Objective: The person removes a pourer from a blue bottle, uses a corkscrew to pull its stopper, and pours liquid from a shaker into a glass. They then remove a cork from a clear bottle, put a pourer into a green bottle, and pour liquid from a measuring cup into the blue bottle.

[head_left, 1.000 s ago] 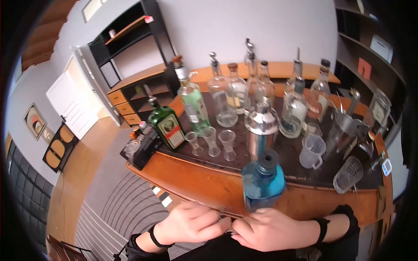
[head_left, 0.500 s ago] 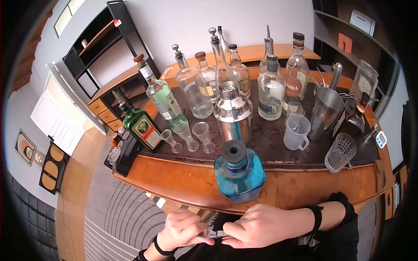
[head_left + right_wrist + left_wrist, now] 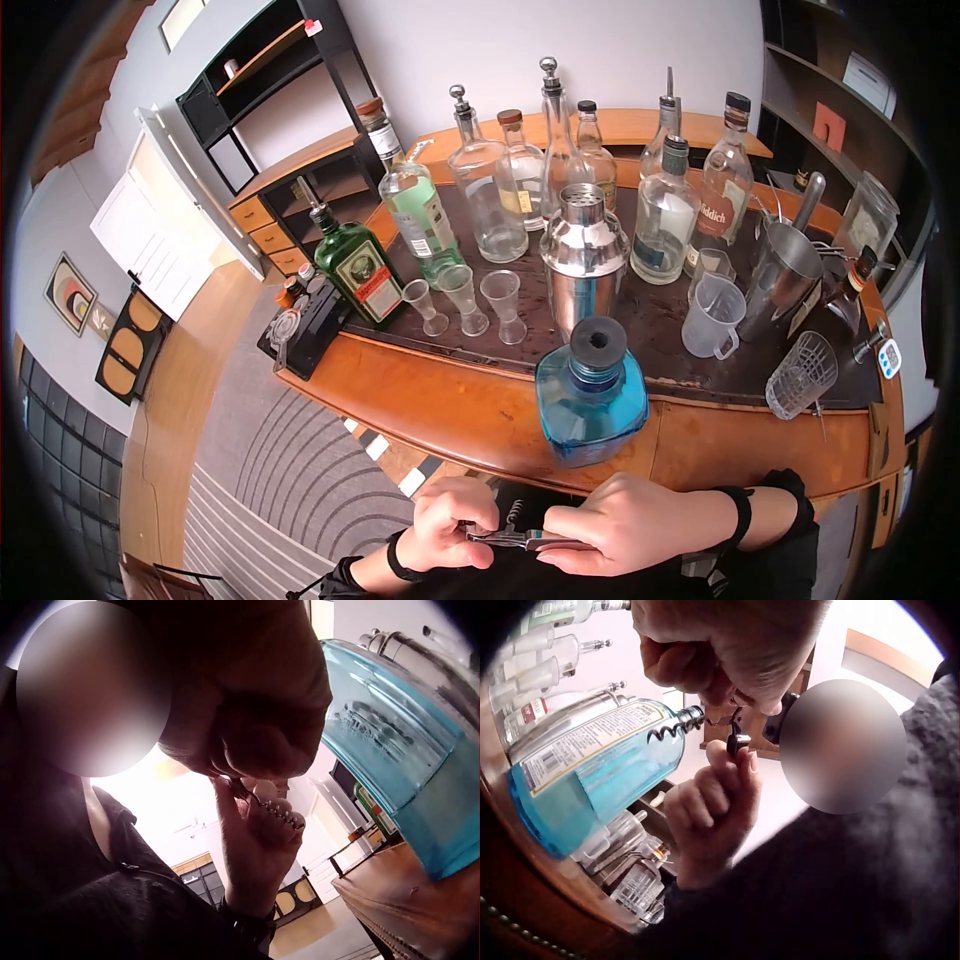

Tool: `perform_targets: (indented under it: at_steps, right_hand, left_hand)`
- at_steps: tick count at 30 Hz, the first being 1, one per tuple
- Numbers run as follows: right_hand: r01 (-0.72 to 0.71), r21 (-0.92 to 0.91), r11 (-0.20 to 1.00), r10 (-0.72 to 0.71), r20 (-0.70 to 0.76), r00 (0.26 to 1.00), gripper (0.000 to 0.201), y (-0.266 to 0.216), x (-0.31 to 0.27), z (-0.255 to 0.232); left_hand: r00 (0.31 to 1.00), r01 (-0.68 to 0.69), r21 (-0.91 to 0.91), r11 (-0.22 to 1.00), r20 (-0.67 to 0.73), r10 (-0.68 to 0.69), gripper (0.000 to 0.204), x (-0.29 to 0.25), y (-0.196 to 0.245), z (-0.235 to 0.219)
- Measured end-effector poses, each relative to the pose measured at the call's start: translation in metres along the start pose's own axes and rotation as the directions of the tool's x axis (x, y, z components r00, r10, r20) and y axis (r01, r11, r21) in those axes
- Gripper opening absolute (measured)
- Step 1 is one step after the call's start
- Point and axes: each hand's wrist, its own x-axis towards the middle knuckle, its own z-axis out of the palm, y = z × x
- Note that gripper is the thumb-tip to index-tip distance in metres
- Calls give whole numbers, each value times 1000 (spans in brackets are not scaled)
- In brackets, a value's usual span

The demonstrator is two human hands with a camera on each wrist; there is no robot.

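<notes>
A waiter's corkscrew (image 3: 512,540) is held between my two hands, below the table's front edge. Its spiral (image 3: 283,815) is swung out from the metal body and points toward the blue bottle (image 3: 590,415). My left hand (image 3: 450,525) pinches one end of the tool between thumb and curled fingers. At the other end, my right hand (image 3: 632,525) grips the silver body, thumb laid along it. The blue bottle stands upright at the table edge, just beyond my hands, with a dark stopper (image 3: 598,345) in its neck. In the left wrist view the spiral (image 3: 664,733) overlaps the bottle.
Behind the blue bottle stands a steel shaker (image 3: 584,255). Several glass bottles line the back, with a green bottle (image 3: 362,275) at left. Small measuring glasses (image 3: 502,305) stand in a row. A plastic jug (image 3: 714,318), mixing tin (image 3: 780,275) and cut glass (image 3: 802,375) are at right.
The corkscrew, mostly hidden between the hands at first, now shows with its spiral swung out. My hands have moved slightly apart. The head view has shifted a little.
</notes>
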Motion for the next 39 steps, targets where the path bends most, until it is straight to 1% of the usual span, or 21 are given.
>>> perform_targets:
  at_steps: [2, 4, 6, 7, 10, 12, 16, 18, 20, 24, 25, 28, 29, 30, 31, 33, 34, 35, 36, 38, 39]
  right_hand:
    - [2, -3, 1000, -2, 11, 1000, 24, -2, 4, -3]
    - [2, -5, 1000, -2, 16, 1000, 25, -5, 6, -5]
    - [17, -52, 998, -17, 10, 1000, 25, -6, 7, -6]
    - [15, -52, 999, -14, 8, 1000, 25, -5, 7, -3]
    - [59, 25, 998, -57, -102, 993, 26, 4, 6, 6]
    - [80, -50, 996, -89, -193, 977, 26, 3, 8, 10]
    - [175, -169, 970, -225, -352, 909, 24, 15, 10, 25]
    - [137, -241, 961, -221, -367, 903, 25, 18, 12, 24]
    - [77, -249, 965, -164, -351, 922, 25, 20, 13, 21]
    - [16, -175, 984, -78, -353, 933, 23, 8, 21, 18]
    - [49, -130, 990, -99, -408, 908, 22, 5, 26, 20]
    - [97, -123, 988, -134, -348, 928, 21, -4, 32, 20]
    - [0, -103, 995, -29, -281, 959, 20, -10, 35, 18]
    - [47, -71, 996, -70, -373, 925, 20, -9, 41, 21]
    - [68, 8, 998, -62, -338, 939, 20, -10, 46, 17]
    - [75, 78, 994, -53, -259, 964, 21, -7, 46, 11]
    - [64, 62, 996, -49, -224, 973, 21, -4, 48, 13]
    - [111, 122, 986, -55, -389, 920, 15, -6, 57, 18]
    - [119, 179, 977, -45, -371, 928, 14, -4, 59, 19]
    - [104, 238, 966, -28, -301, 953, 16, -3, 62, 15]
    - [-41, 283, 958, 79, -122, 989, 21, -5, 60, 8]
  left_hand:
    - [999, 13, -26, 1000, -50, -14, 53, -2, 1, 6]
    - [989, 57, 93, 994, -141, -43, 51, 0, 6, 9]
    - [997, 29, 155, 988, -77, -17, 55, 5, 7, 7]
    - [999, 27, 87, 996, -42, -24, 54, 6, 6, 10]
    - [998, 62, 2, 998, -7, -61, 53, 4, 5, 10]
    - [994, 56, 82, 995, -97, -48, 52, 8, 0, 12]
    - [992, 70, -266, 961, -82, -95, 56, 22, 1, 29]
    - [948, 138, -197, 971, -258, -187, 56, 21, 6, 37]
    - [939, 165, -267, 949, -252, -234, 56, 31, 3, 35]
    - [917, 115, -171, 979, -360, -170, 52, 50, 14, 35]
    - [900, 84, -174, 981, -410, -150, 50, 51, 17, 38]
    - [931, -33, -410, 912, -344, -121, 49, 37, 14, 21]
    - [961, -10, -453, 891, -250, -116, 48, 42, 18, 22]
    - [981, 20, -489, 872, -160, -112, 47, 50, 24, 21]
    - [986, 104, -426, 899, -72, -148, 49, 49, 30, 12]
    - [991, 106, -462, 881, -22, -131, 55, 56, 31, 10]
    - [990, 93, -498, 862, -44, -132, 56, 59, 31, 11]
    - [989, 92, -482, 871, -59, -137, 57, 61, 31, 9]
    - [988, 91, -470, 878, -70, -140, 58, 62, 30, 7]
    - [978, 57, -572, 818, -132, -161, 60, 56, 23, 4]
    - [963, 51, -543, 838, -195, -185, 62, 57, 25, 9]
